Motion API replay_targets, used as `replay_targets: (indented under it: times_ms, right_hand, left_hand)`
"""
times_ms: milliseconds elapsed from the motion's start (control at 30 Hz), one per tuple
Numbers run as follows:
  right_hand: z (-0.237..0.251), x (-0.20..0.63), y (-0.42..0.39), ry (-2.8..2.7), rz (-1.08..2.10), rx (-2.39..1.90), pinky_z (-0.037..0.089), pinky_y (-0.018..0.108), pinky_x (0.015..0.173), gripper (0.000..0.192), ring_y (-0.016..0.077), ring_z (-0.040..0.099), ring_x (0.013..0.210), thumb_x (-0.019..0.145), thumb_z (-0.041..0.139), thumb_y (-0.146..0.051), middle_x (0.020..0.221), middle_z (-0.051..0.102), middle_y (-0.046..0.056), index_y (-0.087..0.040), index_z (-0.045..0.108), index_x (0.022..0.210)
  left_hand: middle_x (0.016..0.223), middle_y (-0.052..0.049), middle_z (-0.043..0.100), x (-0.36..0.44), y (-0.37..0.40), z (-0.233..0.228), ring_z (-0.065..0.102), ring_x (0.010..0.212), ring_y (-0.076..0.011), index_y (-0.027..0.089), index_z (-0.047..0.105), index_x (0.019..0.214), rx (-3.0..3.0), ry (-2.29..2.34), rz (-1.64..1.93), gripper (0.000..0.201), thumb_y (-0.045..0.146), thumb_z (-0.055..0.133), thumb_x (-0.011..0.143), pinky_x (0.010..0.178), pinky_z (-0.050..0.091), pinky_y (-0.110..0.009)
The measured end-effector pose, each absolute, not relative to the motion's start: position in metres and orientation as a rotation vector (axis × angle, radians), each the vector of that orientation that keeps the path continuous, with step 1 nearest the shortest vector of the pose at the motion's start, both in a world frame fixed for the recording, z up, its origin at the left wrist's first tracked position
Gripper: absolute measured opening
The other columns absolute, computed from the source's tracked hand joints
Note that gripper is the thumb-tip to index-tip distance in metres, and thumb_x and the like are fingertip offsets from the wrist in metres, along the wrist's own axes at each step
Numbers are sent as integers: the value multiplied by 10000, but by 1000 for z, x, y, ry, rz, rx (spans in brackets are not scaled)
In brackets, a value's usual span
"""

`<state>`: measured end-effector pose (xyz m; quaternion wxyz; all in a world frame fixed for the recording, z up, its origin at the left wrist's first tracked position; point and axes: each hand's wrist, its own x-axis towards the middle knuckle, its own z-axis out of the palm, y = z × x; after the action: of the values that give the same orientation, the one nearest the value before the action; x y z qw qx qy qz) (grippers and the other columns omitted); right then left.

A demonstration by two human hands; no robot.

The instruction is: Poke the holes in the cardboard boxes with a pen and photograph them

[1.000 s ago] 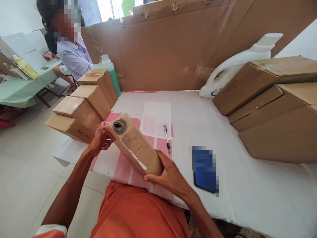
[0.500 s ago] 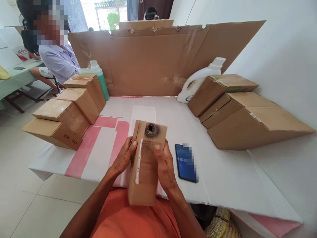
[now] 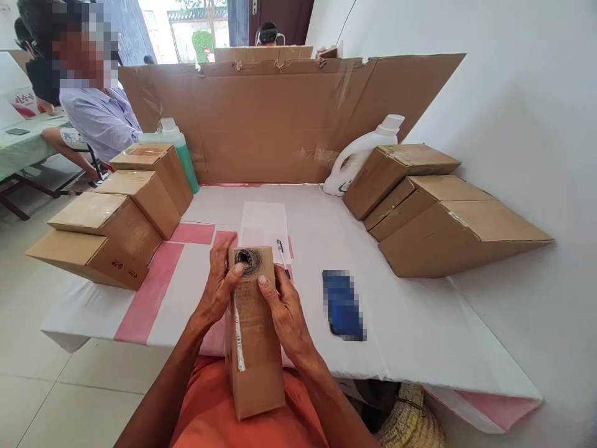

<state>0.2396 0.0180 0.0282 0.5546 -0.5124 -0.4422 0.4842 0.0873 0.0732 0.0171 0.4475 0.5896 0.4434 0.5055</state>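
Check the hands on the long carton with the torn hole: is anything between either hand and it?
Nothing visible. The left hand and right hand press directly on the carton, a fingertip from each beside the torn hole. The pen and phone lie apart on the table.

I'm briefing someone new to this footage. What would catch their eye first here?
First, the long cardboard box with a dark torn hole near its far end, held upright over the lap between the left hand and the right hand. Then the stepped stacks of sealed cartons: one at the table's left edge, one on the right by the wall. A tall cardboard screen closes off the back.
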Motion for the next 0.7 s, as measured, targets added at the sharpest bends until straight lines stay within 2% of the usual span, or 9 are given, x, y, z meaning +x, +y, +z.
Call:
replay_targets:
  times_ms: [100, 200, 333, 433, 533, 633, 700]
  right_hand:
    - [37, 249, 28, -1007, 1032, -1297, 618, 450, 1009, 515, 300, 744, 1157, 962, 690, -635, 1291, 782, 106, -232, 676, 1282]
    - [45, 256, 35, -1047, 947, -1381, 621, 438, 926, 510, 287, 754, 1026, 902, 712, -615, 1147, 791, 92, -224, 666, 1227]
    - [51, 258, 35, -1153, 887, -1412, 605, 470, 1021, 508, 294, 747, 1107, 860, 729, -521, 1231, 782, 106, -224, 656, 1265]
    - [56, 254, 31, -1199, 826, -1402, 588, 496, 1076, 482, 307, 743, 1148, 839, 729, -447, 1257, 782, 116, -216, 660, 1257]
    - [59, 248, 27, -1200, 789, -1393, 581, 489, 1080, 467, 312, 741, 1159, 815, 732, -404, 1248, 783, 119, -208, 669, 1233]
    - [58, 250, 26, -1172, 864, -1305, 597, 441, 1023, 502, 303, 731, 1200, 855, 728, -481, 1286, 776, 121, -211, 672, 1274]
    - [53, 263, 28, -1135, 956, -1234, 617, 390, 904, 532, 283, 754, 1151, 952, 620, -604, 1274, 781, 121, -213, 657, 1311]
  left_hand:
    - [1579, -136, 560, 97, 74, 25, 430, 1563, -382, 278, 654, 1489, 1566, 1024, 1185, 607, 589, 686, 968, 1334, 307, -549]
    - [1535, -135, 581, 101, 67, 29, 461, 1527, -388, 281, 694, 1422, 1554, 1025, 1218, 544, 568, 706, 960, 1305, 343, -545]
    - [1539, -128, 583, 97, 60, 37, 458, 1539, -398, 291, 701, 1410, 1565, 1086, 1203, 539, 549, 746, 939, 1310, 333, -557]
    - [1555, -120, 578, 95, 57, 43, 434, 1566, -386, 289, 689, 1420, 1612, 1112, 1188, 508, 546, 678, 982, 1328, 307, -552]
    - [1527, -127, 593, 95, 55, 48, 463, 1536, -377, 264, 687, 1380, 1663, 1152, 1204, 478, 532, 640, 987, 1304, 340, -545]
    - [1468, -135, 623, 93, 57, 50, 526, 1463, -368, 243, 682, 1328, 1719, 1178, 1193, 471, 539, 626, 965, 1245, 408, -536]
    - [1440, -134, 641, 89, 60, 50, 562, 1416, -362, 231, 676, 1310, 1741, 1199, 1157, 487, 555, 617, 950, 1201, 446, -530]
